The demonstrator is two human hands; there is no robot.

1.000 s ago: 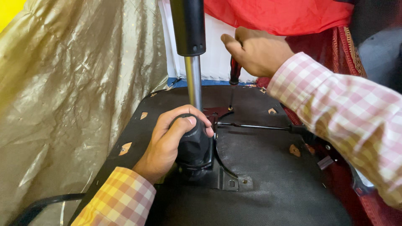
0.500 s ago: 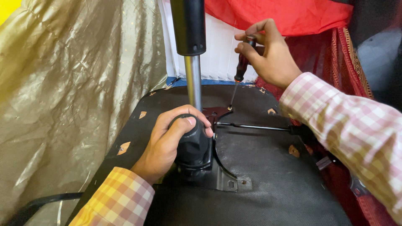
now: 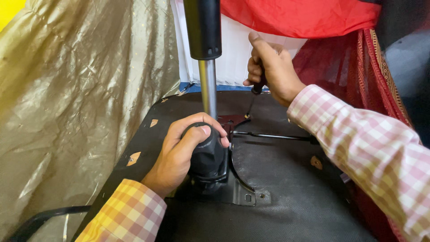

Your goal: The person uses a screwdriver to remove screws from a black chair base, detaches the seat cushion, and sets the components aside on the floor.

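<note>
Left hand point(image 3: 179, 154) wrapped around the black rounded plastic housing point(image 3: 208, 157) at the foot of the gas-lift column, fingers point(image 3: 210, 130) curled over its top and thumb pressed against the near side: a closed, steadying grip. Rising straight up from between those fingers, the shiny metal piston rod point(image 3: 208, 87), then the thicker black cylinder sleeve point(image 3: 202, 27) running out of the top of the view.

Right hand point(image 3: 271, 71) closed in a fist around the dark handle of a screwdriver point(image 3: 256, 92), thumb raised along the top. Handle almost hidden in the palm; thin shaft slanting down and toward the left hand, tip meeting the dark reddish metal bracket plate point(image 3: 233, 121) just beyond the left fingertips. Long axis of the tool near upright, tilted slightly; right hand directly above the contact point, left hand just beside it and lower.

Out from the bracket toward the right, a thin black lever rod point(image 3: 273, 136) lying flat. Beneath everything, the black fabric-covered underside of a chair seat point(image 3: 291, 197). Beyond the left wrist, crinkled golden cloth point(image 3: 76, 98); past the right hand, red draped fabric point(image 3: 304, 18).
</note>
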